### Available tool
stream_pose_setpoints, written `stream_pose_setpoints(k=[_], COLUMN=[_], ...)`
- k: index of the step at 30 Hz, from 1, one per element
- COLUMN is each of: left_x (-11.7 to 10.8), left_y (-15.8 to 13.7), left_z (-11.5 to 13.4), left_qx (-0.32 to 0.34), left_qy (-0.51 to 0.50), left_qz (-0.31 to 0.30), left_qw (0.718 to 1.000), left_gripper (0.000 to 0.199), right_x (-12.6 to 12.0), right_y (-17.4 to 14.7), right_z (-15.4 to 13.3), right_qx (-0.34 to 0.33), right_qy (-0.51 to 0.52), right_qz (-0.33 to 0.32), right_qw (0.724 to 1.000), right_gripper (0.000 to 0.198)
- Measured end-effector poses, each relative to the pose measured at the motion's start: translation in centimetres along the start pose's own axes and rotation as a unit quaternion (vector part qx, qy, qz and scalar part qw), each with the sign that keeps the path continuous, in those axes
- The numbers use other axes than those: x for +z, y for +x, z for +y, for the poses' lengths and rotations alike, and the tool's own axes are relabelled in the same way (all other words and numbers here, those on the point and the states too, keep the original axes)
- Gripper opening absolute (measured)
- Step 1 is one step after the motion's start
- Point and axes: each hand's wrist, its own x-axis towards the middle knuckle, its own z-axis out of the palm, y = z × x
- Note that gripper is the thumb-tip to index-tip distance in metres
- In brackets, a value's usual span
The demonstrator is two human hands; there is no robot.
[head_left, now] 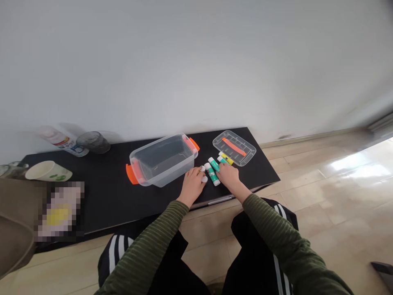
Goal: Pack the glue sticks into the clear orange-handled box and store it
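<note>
My left hand (192, 183) is closed over glue sticks lying beside the clear plastic box; only white caps (204, 179) poke out past its fingers. To its right, a green glue stick (212, 174) with white ends lies on the black tabletop, with another green glue stick (214, 164) just behind it. My right hand (229, 176) has its fingers closed on a green glue stick (222, 159), partly hidden by them. A yellow glue stick (227, 158) lies against that one, near the lid. The clear box (172, 176) stands uncovered, its orange latches folded outward.
A clear lid (248, 153) with an orange handle lies at the table's right end. On the left stand a paper cup (46, 171), a dark glass (93, 142) and a spray can (66, 143). A blurred-out patch (61, 209) covers something nearer me. A wall runs behind the table.
</note>
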Motion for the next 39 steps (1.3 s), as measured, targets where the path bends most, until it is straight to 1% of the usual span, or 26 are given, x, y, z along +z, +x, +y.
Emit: stream_pose_setpoints(k=[4,7,9,10,11,12,13,14,15,17,18,19,20,21,22,23,25,29,32,39], left_x=[-0.1,-0.3,-0.5,-0.5,-0.6,-0.7,-0.9,-1.0,-1.2,-1.6,-1.9,-2.1,-2.4,-2.7,-3.0,-3.2,-3.5,-3.9,-3.9,-3.8], left_y=[-0.2,-0.3,0.0,0.1,0.3,0.5,0.7,0.9,1.0,1.0,0.9,0.7,0.6,0.4,0.3,0.2,0.1,0.1,0.2,-0.1], left_z=[0.0,-0.1,-0.4,-0.5,-0.7,-0.9,-1.1,-1.2,-1.3,-1.3,-1.2,-1.1,-0.9,-0.8,-0.6,-0.4,-0.2,-0.1,-0.2,0.1], left_qx=[-0.002,-0.012,-0.034,-0.053,-0.077,-0.106,-0.138,-0.17,-0.198,-0.233,-0.241,-0.245,-0.248,-0.251,-0.252,-0.252,-0.247,-0.234,-0.23,-0.232], left_qy=[0.0,-0.029,-0.083,-0.125,-0.18,-0.246,-0.319,-0.397,-0.475,-0.612,-0.663,-0.702,-0.729,-0.747,-0.757,-0.763,-0.765,-0.756,-0.751,-0.74], left_qz=[-0.005,0.001,0.014,0.023,0.034,0.046,0.056,0.065,0.07,0.066,0.057,0.047,0.04,0.037,0.039,0.043,0.049,0.048,0.057,0.051], left_qw=[1.0,1.0,0.996,0.99,0.98,0.962,0.936,0.899,0.854,0.753,0.706,0.667,0.636,0.615,0.602,0.594,0.592,0.609,0.616,0.629], left_gripper=[0.019,0.019,0.019,0.019,0.02,0.019,0.019,0.02,0.022,0.027,0.028,0.028,0.027,0.025,0.024,0.024,0.028,0.033,0.034,0.032], right_x=[0.1,-0.1,-0.5,-0.8,-1.1,-1.3,-1.5,-1.7,-1.8,-1.8,-1.6,-1.5,-1.3,-1.2,-1.1,-1.0,-1.0,-1.2,-1.4,-1.6], right_y=[0.1,0.2,0.1,0.0,-0.2,-0.4,-0.8,-1.2,-1.6,-2.7,-3.2,-3.7,-4.1,-4.5,-4.8,-4.9,-5.1,-5.2,-5.2,-5.6], right_z=[-0.4,-0.1,0.2,0.4,0.6,0.8,0.9,1.1,1.2,1.3,1.3,1.3,1.3,1.3,1.3,1.3,1.4,1.6,1.7,1.5], right_qx=[0.011,0.013,0.012,0.01,0.008,0.007,0.004,-0.001,-0.009,-0.039,-0.059,-0.079,-0.098,-0.116,-0.13,-0.142,-0.154,-0.156,-0.158,-0.162], right_qy=[0.001,0.015,0.034,0.046,0.059,0.074,0.089,0.105,0.12,0.145,0.156,0.165,0.173,0.179,0.184,0.186,0.187,0.188,0.188,0.183], right_qz=[-0.015,-0.017,-0.021,-0.023,-0.022,-0.019,-0.013,-0.004,0.005,0.022,0.027,0.031,0.034,0.037,0.04,0.043,0.05,0.075,0.09,0.093], right_qw=[1.0,1.0,0.999,0.999,0.998,0.997,0.996,0.994,0.993,0.988,0.986,0.983,0.979,0.976,0.974,0.971,0.969,0.967,0.965,0.965], right_gripper=[0.03,0.03,0.031,0.032,0.033,0.034,0.034,0.034,0.034,0.034,0.033,0.032,0.031,0.031,0.031,0.032,0.032,0.032,0.033,0.036])
